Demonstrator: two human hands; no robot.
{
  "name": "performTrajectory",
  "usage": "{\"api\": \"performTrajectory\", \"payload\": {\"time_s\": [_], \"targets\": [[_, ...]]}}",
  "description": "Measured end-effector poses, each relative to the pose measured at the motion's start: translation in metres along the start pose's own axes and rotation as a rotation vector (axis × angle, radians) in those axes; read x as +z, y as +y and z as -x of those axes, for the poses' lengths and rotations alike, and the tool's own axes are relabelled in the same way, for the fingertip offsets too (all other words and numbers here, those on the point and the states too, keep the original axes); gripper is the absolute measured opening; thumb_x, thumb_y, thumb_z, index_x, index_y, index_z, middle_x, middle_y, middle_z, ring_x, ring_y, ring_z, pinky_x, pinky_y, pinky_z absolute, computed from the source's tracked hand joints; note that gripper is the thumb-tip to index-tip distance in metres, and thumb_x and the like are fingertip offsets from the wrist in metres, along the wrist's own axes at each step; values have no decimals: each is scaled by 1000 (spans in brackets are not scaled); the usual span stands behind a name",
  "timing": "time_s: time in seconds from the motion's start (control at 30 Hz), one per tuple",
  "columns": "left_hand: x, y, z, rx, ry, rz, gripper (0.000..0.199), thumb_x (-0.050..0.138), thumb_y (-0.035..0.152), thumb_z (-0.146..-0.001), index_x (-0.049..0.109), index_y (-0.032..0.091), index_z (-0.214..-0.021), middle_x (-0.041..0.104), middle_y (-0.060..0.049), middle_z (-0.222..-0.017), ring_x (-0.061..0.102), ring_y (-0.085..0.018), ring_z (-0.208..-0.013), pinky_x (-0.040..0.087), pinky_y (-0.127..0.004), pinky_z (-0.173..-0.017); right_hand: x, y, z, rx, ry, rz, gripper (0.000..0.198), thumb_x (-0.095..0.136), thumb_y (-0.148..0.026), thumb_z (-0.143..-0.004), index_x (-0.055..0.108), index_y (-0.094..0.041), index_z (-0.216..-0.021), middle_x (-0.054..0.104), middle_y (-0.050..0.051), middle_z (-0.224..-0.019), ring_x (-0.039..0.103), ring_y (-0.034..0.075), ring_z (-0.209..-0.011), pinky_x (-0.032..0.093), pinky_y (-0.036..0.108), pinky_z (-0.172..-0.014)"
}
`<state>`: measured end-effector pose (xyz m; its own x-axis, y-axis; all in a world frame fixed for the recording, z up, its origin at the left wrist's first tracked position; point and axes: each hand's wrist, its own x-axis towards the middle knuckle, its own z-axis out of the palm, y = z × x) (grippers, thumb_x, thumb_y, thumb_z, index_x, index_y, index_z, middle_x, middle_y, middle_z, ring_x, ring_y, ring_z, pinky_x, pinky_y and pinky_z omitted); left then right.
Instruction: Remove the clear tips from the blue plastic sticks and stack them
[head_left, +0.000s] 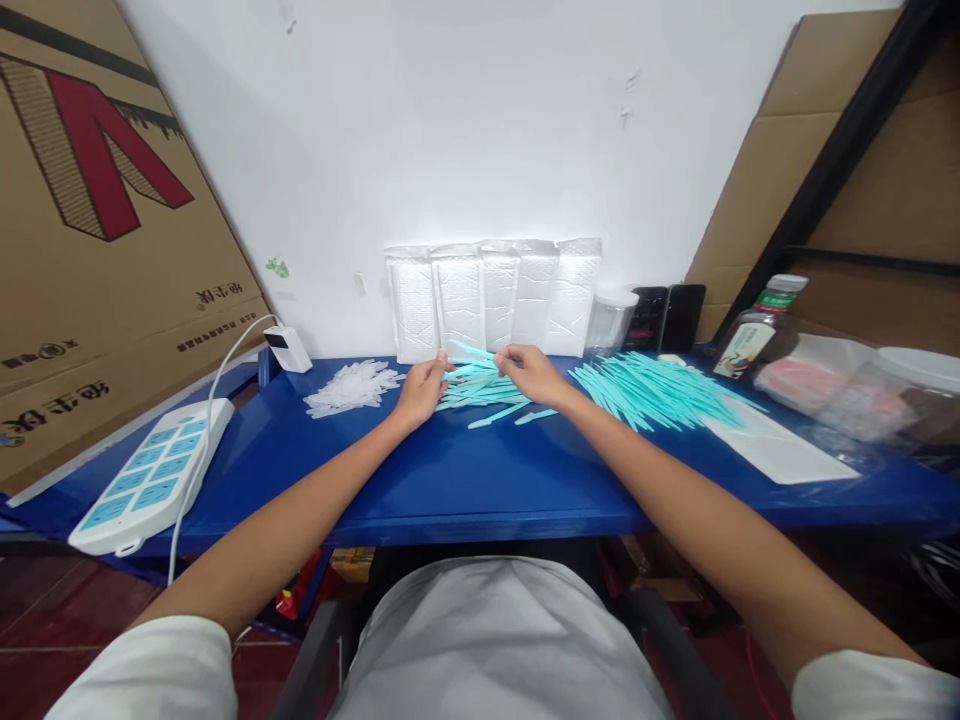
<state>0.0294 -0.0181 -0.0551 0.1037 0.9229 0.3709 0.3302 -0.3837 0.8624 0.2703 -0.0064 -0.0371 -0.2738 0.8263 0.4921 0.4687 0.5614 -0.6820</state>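
Observation:
My right hand [531, 374] pinches one end of a slim teal plastic stick [471, 350], shaped like an eyebrow razor. The stick points left, above a loose pile of similar teal sticks [480, 392] on the blue table. At the left edge of that pile, my left hand [422, 390] has its thumb and fingers drawn together. Whatever may be between them is too small to make out. Left of this hand lies a heap of small clear-white plastic pieces [352, 388]. A larger heap of teal sticks [652, 388] spreads to the right of my right forearm.
Silvery padded packs [495, 295] lean on the wall behind. A lidded clear jar [611, 318], phones [682, 318], a bottle [757, 328] and a white sheet [780, 445] are on the right. A power strip [154, 475] and small white device [289, 348] are left on the table [465, 480].

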Motion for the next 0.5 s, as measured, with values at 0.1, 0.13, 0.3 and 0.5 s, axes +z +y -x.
{"api": "performTrajectory", "payload": {"time_s": [0.1, 0.13, 0.3, 0.5], "targets": [[-1, 3, 3, 47, 12, -63, 78, 37, 85, -97, 72, 16, -87, 41, 3, -52, 44, -16, -53, 35, -29, -53, 5, -2, 4, -20, -29, -18, 30, 54, -43, -97, 66, -18, -86, 73, 4, -80, 65, 20, -78, 46, 32, -78], [-1, 5, 4, 72, 15, -87, 77, 37, 84, -97, 71, 17, -85, 41, 3, -53, 45, -16, -54, 35, -29, -53, 7, -3, 6, -36, -31, -13, 29, 55, -44, -97, 67, -18, -89, 73, 4, -81, 65, 19, -78, 47, 31, -77], [-1, 10, 7, 94, 6, -80, 69, 42, 82, -97, 68, 19, -88, 41, 3, -55, 43, -16, -55, 33, -29, -52, 10, -6, 9, -105, 11, 75, 31, 57, -47, -98, 68, -18, -93, 75, 6, -92, 64, 20, -83, 46, 32, -78], [1, 14, 6, -209, -85, 472, 47, 58, 67, -94, 62, 20, -95, 29, 8, -57, 22, -9, -45, 17, -23, -45, 12, -5, 8, -51, 51, 33, 31, 58, -47, -97, 67, -18, -95, 76, 8, -98, 66, 22, -89, 48, 32, -79]]}}
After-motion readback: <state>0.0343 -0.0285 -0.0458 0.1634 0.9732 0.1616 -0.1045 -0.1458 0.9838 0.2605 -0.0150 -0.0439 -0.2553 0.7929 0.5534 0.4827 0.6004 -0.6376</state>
